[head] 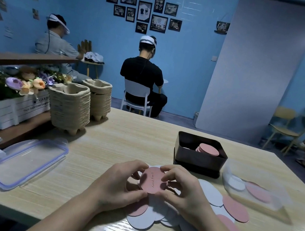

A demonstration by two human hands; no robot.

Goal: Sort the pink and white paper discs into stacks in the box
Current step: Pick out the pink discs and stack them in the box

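Both hands hold a small stack of pink discs [153,180] just above the table; the top one bears handwriting. My left hand [117,184] grips its left edge with thumb and curled fingers. My right hand [183,191] pinches its right edge. Beneath them lies a loose spread of white discs [209,192] and pink discs [235,209]. The dark box [197,161] stands behind my hands, with a stack of pink discs [209,149] inside at the right and a white edge at the left.
A clear plastic container [256,192] with a few discs lies at the right. Its lid [24,162] lies at the left. Stacked pulp cup trays [70,107] and a flower crate [9,105] stand at the back left. Two people sit beyond the table.
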